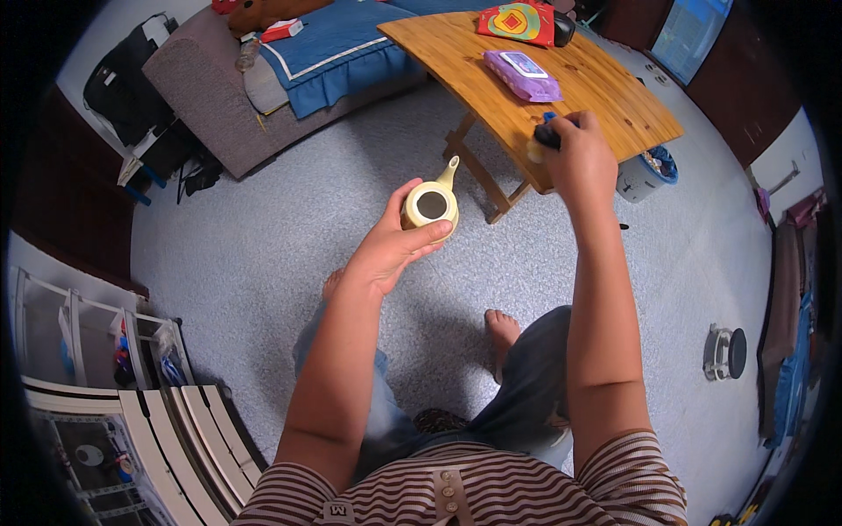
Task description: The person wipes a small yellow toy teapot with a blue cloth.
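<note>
My left hand (401,233) is wrapped around a small pale-yellow teapot (447,209) above the floor. The pot is lidless, its round mouth faces up, and its spout points away from me, toward the table. Over the near corner of the wooden folding table (592,92), my right hand (582,154) grips a small dark object (546,136) with a blue part; my fingers hide much of it. Just under that object is a pale-yellow piece (535,151), too small and covered to identify. Whether it is held or rests on the table I cannot tell.
Farther back on the table are a purple wet-wipes pack (523,75) and a red packet (516,24). A waste bin (648,174) stands beyond the table's right edge. A sofa (197,85) with a blue cover is at upper left, a small round stool (725,354) at right.
</note>
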Demonstrator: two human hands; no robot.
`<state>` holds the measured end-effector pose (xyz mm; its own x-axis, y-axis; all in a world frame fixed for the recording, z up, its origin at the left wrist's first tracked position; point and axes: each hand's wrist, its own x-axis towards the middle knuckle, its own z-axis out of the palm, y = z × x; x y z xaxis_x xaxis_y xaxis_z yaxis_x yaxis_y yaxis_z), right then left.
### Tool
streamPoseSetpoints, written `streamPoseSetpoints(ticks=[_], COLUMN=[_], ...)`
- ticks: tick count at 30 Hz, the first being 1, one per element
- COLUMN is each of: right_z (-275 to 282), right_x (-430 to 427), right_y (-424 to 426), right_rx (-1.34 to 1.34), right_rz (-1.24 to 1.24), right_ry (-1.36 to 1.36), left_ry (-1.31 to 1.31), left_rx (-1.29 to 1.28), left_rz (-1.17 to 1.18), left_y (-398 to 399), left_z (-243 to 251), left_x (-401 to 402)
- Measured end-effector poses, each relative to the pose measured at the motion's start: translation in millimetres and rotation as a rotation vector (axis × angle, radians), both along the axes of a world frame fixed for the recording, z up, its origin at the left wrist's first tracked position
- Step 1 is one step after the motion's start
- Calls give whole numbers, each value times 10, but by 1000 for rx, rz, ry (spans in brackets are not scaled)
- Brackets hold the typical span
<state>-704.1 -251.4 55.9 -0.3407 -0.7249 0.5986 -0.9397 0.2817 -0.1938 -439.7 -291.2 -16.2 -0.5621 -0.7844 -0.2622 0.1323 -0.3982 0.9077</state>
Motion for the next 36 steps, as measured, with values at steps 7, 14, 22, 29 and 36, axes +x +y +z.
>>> streamPoseSetpoints(ticks=[7,14,22,29,36], right_z=[-117,-29,-133,-427,-506], right_x=[-421,-463,446,1115,995], right_y=[-332,-99,295,315,170], right_rx=[50,-354,-405,-273,-268], right_rz=[-163,-144,313,761,635], right_ry=[16,-236,-601,-525,-699], left_ry=[22,89,313,259,380], left_rx=[-8,8,170,127,130], left_rz=[35,33,64,130,70], left_y=[17,-9,-8,2,25], left_z=[28,9,-47,-129,-37], left_x=[36,37,-17,27,25])
